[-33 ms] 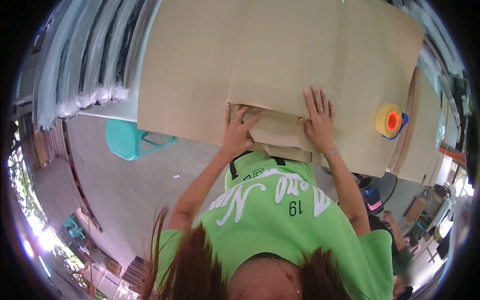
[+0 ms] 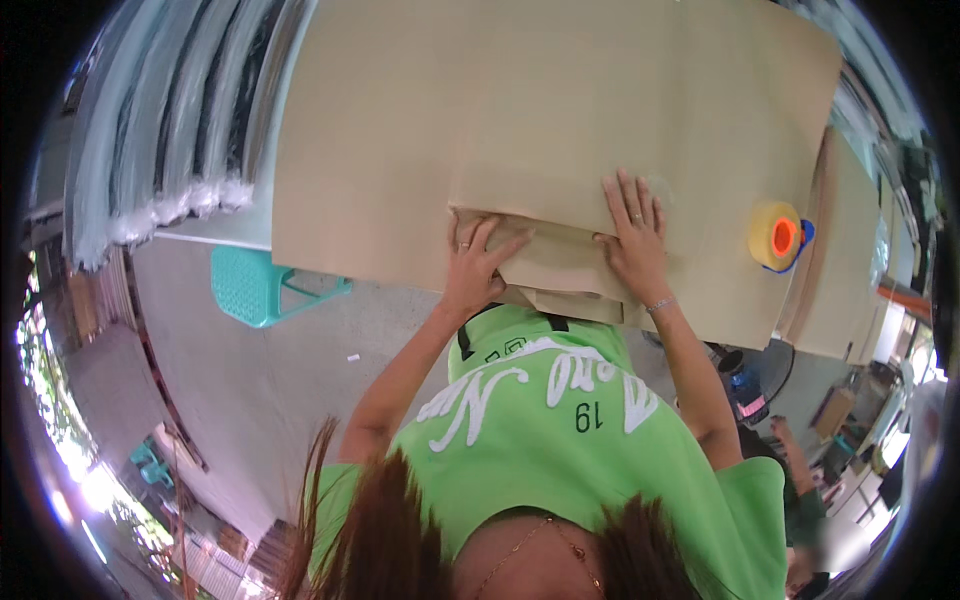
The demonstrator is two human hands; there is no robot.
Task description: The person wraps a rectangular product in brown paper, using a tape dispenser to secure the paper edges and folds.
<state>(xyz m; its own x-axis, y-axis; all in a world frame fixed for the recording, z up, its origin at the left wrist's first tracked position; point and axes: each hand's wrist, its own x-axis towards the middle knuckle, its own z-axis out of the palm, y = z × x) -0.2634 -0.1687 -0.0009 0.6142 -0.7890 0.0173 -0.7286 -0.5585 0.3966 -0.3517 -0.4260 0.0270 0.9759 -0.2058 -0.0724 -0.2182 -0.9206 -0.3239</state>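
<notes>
A large sheet of brown cardboard (image 2: 560, 110) covers the work surface in front of me, creased and folded over near my body. At the folded edge, my left hand (image 2: 472, 272) rests on the left end of a narrow folded flap (image 2: 565, 258); its fingers are spread, with some fingertips at the lip of the upper layer. My right hand (image 2: 637, 245) lies at the flap's right end, fingers stretched flat over the upper layer and thumb out to the side. What lies under the upper layer is hidden.
A yellow tape roll (image 2: 768, 240) with an orange core and blue part sits on the cardboard at right. Several plastic-wrapped panels (image 2: 185, 120) stand at the far left. Below them is a turquoise stool (image 2: 245, 288). Another person's arm (image 2: 790, 455) shows at lower right, near a dark bottle (image 2: 742, 385).
</notes>
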